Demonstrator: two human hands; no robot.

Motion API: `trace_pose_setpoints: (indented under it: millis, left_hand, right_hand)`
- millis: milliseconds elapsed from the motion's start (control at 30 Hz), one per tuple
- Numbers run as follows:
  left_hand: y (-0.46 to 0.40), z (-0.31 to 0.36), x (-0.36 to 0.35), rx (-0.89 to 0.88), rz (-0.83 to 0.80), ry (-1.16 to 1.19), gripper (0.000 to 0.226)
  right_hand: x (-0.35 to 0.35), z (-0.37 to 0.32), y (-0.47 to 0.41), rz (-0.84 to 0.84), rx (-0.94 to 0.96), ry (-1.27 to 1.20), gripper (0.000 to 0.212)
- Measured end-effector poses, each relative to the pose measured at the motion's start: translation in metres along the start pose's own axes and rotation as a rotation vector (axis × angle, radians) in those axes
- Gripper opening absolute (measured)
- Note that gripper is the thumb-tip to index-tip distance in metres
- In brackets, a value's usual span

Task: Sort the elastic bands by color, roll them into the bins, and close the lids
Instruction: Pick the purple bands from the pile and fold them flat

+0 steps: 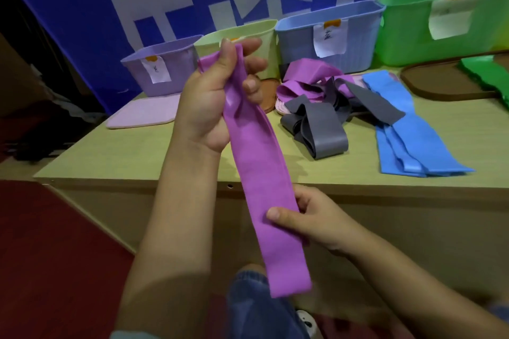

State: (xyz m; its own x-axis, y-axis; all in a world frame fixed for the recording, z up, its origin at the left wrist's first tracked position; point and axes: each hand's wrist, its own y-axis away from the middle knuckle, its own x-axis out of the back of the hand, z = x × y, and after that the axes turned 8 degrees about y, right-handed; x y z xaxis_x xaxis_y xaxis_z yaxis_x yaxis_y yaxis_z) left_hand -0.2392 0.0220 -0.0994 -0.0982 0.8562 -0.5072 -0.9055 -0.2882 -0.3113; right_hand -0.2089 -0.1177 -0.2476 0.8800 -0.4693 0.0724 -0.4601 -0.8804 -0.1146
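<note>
One purple band (264, 173) held taut in front of table (137, 151): lower part pinched by right hand (311, 221), upper end gripped by left hand (220, 91). Beyond, loose bands (325, 107) heaped on tabletop; four bins (330, 36) lined along wall.

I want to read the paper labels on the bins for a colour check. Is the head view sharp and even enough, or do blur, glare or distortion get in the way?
Head view: label on the blue bin soft, its writing unreadable; green bin overexposed and bowed by wide-angle distortion; purple band fairly sharp; floor corners dark.
</note>
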Motion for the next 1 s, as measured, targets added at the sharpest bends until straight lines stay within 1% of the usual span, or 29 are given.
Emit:
trace_pose_setpoints:
  millis: [100, 167, 267, 333, 400, 500, 600, 700, 767, 833, 933, 1000]
  left_hand:
    - [-0.005, 0.007, 0.007, 0.004, -0.019, 0.069, 0.034]
    - [-0.008, 0.011, 0.011, 0.004, -0.019, 0.081, 0.035]
    - [-0.011, 0.01, 0.015, 0.016, -0.022, 0.077, 0.034]
    - [-0.012, 0.011, 0.018, 0.02, -0.02, 0.084, 0.033]
    - [-0.012, 0.012, 0.022, 0.018, -0.018, 0.093, 0.033]
    - [-0.013, 0.012, 0.027, 0.017, -0.023, 0.097, 0.033]
    - [-0.014, 0.013, 0.03, 0.017, -0.021, 0.089, 0.033]
    - [-0.017, 0.015, 0.034, 0.027, -0.014, 0.094, 0.033]
    - [-0.019, 0.018, 0.035, 0.025, -0.004, 0.103, 0.034]
    - [-0.021, 0.021, 0.036, 0.01, 0.003, 0.107, 0.033]
    - [-0.023, 0.024, 0.036, -0.006, -0.013, 0.114, 0.034]
    - [-0.025, 0.026, 0.036, -0.005, -0.022, 0.124, 0.034]
  right_hand:
    - [-0.001, 0.006, 0.003, -0.006, -0.084, 0.007, 0.023]
    - [-0.003, 0.008, 0.004, -0.065, -0.09, -0.027, 0.025]
    - [-0.007, 0.01, 0.005, -0.168, -0.107, -0.231, 0.04]
    - [-0.006, 0.014, 0.004, -0.13, -0.156, -0.398, 0.048]
    - [-0.005, 0.02, 0.003, -0.068, -0.158, -0.49, 0.046]
    - [-0.006, 0.023, 0.004, -0.011, -0.086, -0.433, 0.042]
    - [-0.005, 0.024, 0.005, 0.027, -0.039, -0.486, 0.026]
    - [-0.005, 0.018, 0.009, 0.041, 0.021, -0.49, 0.025]
    - [-0.003, 0.015, 0.01, 0.028, 0.083, -0.402, 0.014]
    - [-0.002, 0.013, 0.011, 0.011, 0.115, -0.247, 0.006]
    - [0.0, 0.011, 0.01, 0.022, 0.103, -0.193, 0.002]
    - [-0.001, 0.007, 0.009, 0.056, 0.121, -0.151, 0.007]
